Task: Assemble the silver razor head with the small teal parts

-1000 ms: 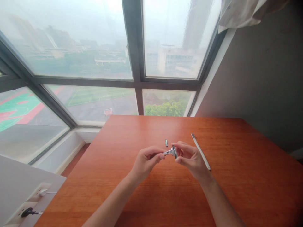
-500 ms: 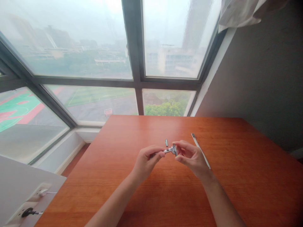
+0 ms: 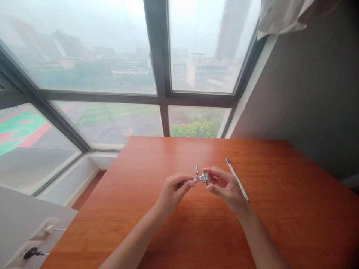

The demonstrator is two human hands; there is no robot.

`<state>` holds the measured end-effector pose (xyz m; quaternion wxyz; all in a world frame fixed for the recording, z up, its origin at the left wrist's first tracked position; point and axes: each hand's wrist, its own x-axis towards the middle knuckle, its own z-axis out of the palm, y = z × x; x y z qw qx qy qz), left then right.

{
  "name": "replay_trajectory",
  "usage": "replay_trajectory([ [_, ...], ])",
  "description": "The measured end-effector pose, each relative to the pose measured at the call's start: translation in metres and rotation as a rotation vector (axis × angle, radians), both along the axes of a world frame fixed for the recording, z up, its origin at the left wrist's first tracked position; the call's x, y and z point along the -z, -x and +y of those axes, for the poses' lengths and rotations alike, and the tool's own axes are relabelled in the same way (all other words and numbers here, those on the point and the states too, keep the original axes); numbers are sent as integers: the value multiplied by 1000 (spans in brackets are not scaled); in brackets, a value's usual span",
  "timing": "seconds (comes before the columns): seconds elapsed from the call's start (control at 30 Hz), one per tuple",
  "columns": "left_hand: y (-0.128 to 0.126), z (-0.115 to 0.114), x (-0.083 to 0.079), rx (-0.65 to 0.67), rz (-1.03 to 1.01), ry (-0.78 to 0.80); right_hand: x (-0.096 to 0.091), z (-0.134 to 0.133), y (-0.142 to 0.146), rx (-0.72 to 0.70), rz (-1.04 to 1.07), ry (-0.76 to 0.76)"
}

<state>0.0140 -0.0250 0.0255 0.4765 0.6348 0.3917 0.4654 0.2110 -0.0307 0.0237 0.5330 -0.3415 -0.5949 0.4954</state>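
Observation:
A silver razor point(image 3: 201, 178) is held between my two hands above the table. My left hand point(image 3: 174, 191) is closed around its handle, thumb and fingers pinching near the neck, so most of the handle is hidden. At the other end my right hand point(image 3: 226, 187) grips the razor's head, a dark blade cartridge point(image 3: 206, 178), by its two ends between thumb and fingers. Just beyond the razor, a second small blade cartridge point(image 3: 196, 169) lies on the table. To the right of my right hand lies a white toothbrush point(image 3: 237, 179) with a dark head.
The reddish-brown wooden table point(image 3: 134, 164) reaches to the window frame point(image 3: 164, 100). A dark wall point(image 3: 303, 93) rises on the right, with cloth point(image 3: 280, 20) hanging above. Plugs sit in wall sockets point(image 3: 29, 252) at lower left.
The hands and razor hold nearly the same pose. The whole view has shifted very slightly, and the right hand's grip on the razor's head looks unchanged.

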Motion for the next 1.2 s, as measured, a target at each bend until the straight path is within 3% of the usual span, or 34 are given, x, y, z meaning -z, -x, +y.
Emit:
replay_trajectory([
  [0.47,-7,-2,1,-31,-102,105,1,-1,5,17,58,134],
  [0.8,-7,1,7,3,-196,178,3,3,7,92,40,119],
  [0.97,-5,5,6,8,-263,269,10,6,19,182,-90,157],
  [1.2,-13,-2,11,75,-407,488,19,9,27,206,-284,60],
])
